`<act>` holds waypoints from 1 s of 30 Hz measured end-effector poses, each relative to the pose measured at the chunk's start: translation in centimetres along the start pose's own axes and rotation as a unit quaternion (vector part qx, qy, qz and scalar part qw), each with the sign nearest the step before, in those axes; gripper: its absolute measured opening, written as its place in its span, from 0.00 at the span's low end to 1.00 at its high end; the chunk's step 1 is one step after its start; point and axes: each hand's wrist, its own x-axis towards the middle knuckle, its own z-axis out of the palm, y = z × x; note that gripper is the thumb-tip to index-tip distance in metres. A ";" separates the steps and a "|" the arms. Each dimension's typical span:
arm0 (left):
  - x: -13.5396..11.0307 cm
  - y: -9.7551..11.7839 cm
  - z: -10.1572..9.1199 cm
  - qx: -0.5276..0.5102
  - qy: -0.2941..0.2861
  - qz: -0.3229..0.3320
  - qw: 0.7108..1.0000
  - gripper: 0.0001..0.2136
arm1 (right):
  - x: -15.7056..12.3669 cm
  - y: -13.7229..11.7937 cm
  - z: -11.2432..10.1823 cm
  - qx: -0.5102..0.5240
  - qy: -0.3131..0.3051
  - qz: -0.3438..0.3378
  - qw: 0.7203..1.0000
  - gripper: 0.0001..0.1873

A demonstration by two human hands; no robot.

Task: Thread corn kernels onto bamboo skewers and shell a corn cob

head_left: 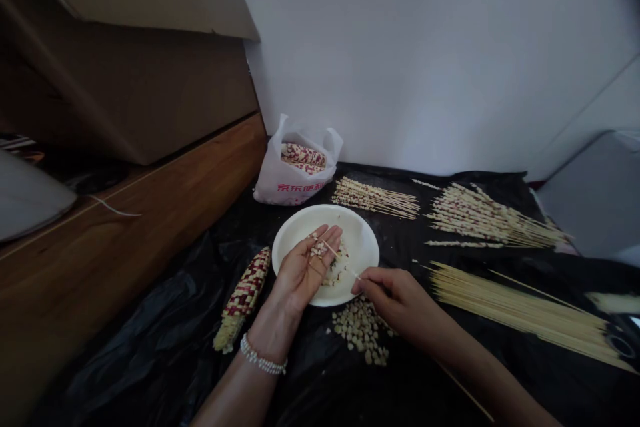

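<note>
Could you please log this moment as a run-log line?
left hand: cradles bamboo skewer with corn kernels | right hand: pinches skewer end | below: white plate | nearby: loose kernels, corn cob

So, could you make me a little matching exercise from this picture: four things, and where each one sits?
Things:
1. Beaded bracelet
2. Corn cob
3. Loose kernels
4. White plastic bag

Places:
A. On the black plastic sheet, left of the plate
B. Around the left wrist
C. By the wall
D. Heaped below the plate, near the right hand

Right pairs: 1-B, 2-A, 3-D, 4-C.
</note>
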 end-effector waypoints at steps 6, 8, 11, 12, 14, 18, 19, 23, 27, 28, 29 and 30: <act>0.3 -0.2 -0.3 0.010 0.021 0.022 0.999 0.10 | -0.2 -0.1 -0.1 0.000 -0.001 -0.006 1.000 0.14; 0.3 -0.3 -0.3 0.028 0.015 0.034 0.999 0.08 | -0.2 -0.1 -0.1 0.002 0.000 -0.009 1.000 0.14; 0.3 -0.3 -0.4 0.054 0.017 0.048 0.997 0.09 | -0.3 -0.2 -0.1 0.004 0.002 -0.010 1.000 0.14; 0.3 -0.2 -0.4 0.055 0.019 0.049 0.997 0.10 | -0.3 -0.2 -0.1 0.003 0.004 -0.010 1.000 0.14; 0.3 -0.2 -0.4 0.046 0.019 0.047 0.998 0.10 | -0.4 -0.2 -0.1 0.002 0.009 -0.010 1.000 0.14; 0.3 -0.2 -0.2 0.022 0.029 0.043 0.998 0.10 | -0.3 -0.1 -0.1 0.002 0.015 -0.008 1.000 0.14; 0.2 -0.2 -0.1 0.020 0.031 0.041 0.998 0.10 | -0.3 0.0 -0.1 0.003 0.016 -0.008 1.000 0.15; 0.0 -0.3 -0.1 0.027 0.022 0.034 0.999 0.11 | -0.1 0.2 -0.1 0.006 0.019 -0.008 1.000 0.15; 0.0 -0.3 0.0 0.031 0.019 0.026 0.999 0.10 | 0.0 0.4 -0.1 0.006 0.024 -0.009 1.000 0.15; -0.1 -0.3 0.0 0.031 0.019 0.024 0.999 0.11 | 0.1 0.4 -0.1 0.005 0.025 -0.009 1.000 0.15; -0.1 -0.3 0.0 0.030 0.019 0.022 0.999 0.11 | 0.1 0.5 -0.1 0.004 0.026 -0.010 1.000 0.15; -0.1 -0.3 0.0 0.029 0.018 0.021 0.999 0.11 | 0.2 0.6 -0.1 0.004 0.026 -0.010 1.000 0.15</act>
